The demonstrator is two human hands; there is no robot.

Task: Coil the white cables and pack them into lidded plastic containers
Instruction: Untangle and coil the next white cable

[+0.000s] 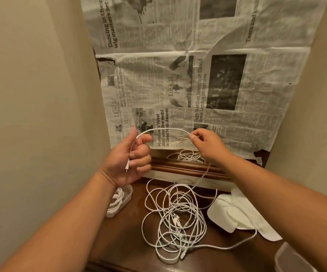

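Wall, plain cream, is filling the far left of my feed. Next to it a small clear plastic container (128, 193) is sitting on the dark brown wooden tabletop (127, 242) and holding one coiled white cable (117, 199); the left forearm is crossing over it and hiding part.

The left hand (131, 163) is curling its fingers round a thin white cable (166, 129), whose plug end is hanging at the palm. This cable is arching across to the right hand (207, 146), which is pinching it between thumb and forefinger, then trailing down into a tangled heap of white cables (176, 218) lying mid-table. I cannot count the strands in it.

Behind both hands, creased black-and-white newspaper sheets (198, 85) are covering the back wall.

To the right, flat white plastic lids (229, 213) are overlapping, at least two. A second clear plastic container (290, 258) is poking in at the bottom right edge, making two containers in all.
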